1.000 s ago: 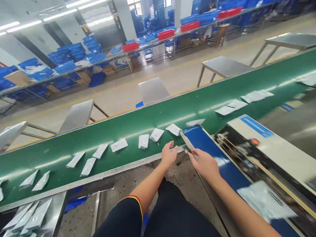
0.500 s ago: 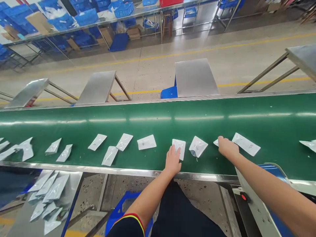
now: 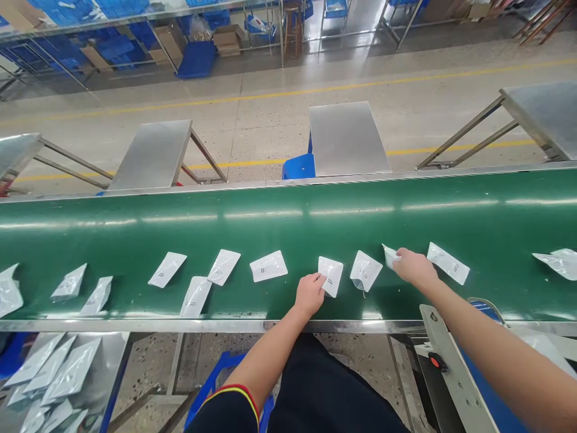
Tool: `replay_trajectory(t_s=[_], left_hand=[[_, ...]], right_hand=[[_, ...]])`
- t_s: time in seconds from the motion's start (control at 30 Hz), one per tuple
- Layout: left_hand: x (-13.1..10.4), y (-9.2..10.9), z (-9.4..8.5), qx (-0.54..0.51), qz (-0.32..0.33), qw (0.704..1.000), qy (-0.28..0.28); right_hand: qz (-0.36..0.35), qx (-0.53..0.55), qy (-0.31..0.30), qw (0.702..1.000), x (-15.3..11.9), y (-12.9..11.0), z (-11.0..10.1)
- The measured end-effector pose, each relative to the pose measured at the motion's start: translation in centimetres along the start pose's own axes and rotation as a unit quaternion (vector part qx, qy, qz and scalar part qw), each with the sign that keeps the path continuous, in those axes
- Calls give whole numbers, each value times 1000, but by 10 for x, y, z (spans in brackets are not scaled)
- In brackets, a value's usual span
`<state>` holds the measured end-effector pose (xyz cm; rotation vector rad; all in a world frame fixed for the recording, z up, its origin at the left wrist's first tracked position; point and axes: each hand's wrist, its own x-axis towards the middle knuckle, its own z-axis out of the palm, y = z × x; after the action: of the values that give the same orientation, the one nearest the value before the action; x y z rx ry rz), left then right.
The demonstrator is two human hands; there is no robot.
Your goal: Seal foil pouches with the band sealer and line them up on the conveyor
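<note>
A green conveyor belt (image 3: 288,231) carries a row of white pouches. My left hand (image 3: 311,294) is closed on the left edge of one white pouch (image 3: 332,275), which lies on the belt. Just right of that, another pouch (image 3: 365,270) with a clear lower corner lies untouched. My right hand (image 3: 415,266) pinches a white pouch (image 3: 390,256) by its right side; that pouch is tilted up. Behind the right hand lies a long pouch (image 3: 448,263). Left of my left hand is a flat pouch (image 3: 268,266), with several more farther left.
Several pouches lie on a metal side table (image 3: 110,361) at lower left. A machine frame with a red button (image 3: 437,361) stands below my right forearm. Metal tables (image 3: 347,138) line the belt's far side. A crumpled pouch (image 3: 561,263) is at far right.
My left fingers have closed on the pouch they were resting on. My right hand's pouch is now tilted up and shows more. The view has shifted slightly.
</note>
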<state>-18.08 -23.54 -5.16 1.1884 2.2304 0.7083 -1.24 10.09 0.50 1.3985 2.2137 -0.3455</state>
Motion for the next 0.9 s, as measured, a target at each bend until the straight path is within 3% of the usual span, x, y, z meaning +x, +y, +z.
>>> replay_trajectory(t_s=[0.17, 0.3, 0.4, 0.47, 0.53, 0.63, 0.77, 0.9], left_hand=[[11, -10, -35, -50, 0, 997, 64], [10, -36, -83, -74, -9, 992, 99], [6, -65, -121, -52, -31, 991, 119], [2, -84, -141, -33, -43, 992, 111], [-1, -100, -153, -18, -66, 993, 97], [-4, -111, -158, -5, -109, 990, 88], [4, -103, -143, -32, -130, 988, 78], [9, -87, -123, -70, -108, 989, 75]], right_hand=[[-35, 25, 6, 999, -51, -48, 39], [-52, 23, 66, 996, -69, -47, 66], [-83, 26, 111, 990, -64, -39, 62], [-106, 24, 126, 986, -64, -49, 47], [-122, 22, 105, 987, -71, -76, 29], [-136, 32, 32, 990, -89, -146, 10], [-187, 56, -3, 981, -103, -246, 9], [-239, 73, -44, 967, -112, -306, 22]])
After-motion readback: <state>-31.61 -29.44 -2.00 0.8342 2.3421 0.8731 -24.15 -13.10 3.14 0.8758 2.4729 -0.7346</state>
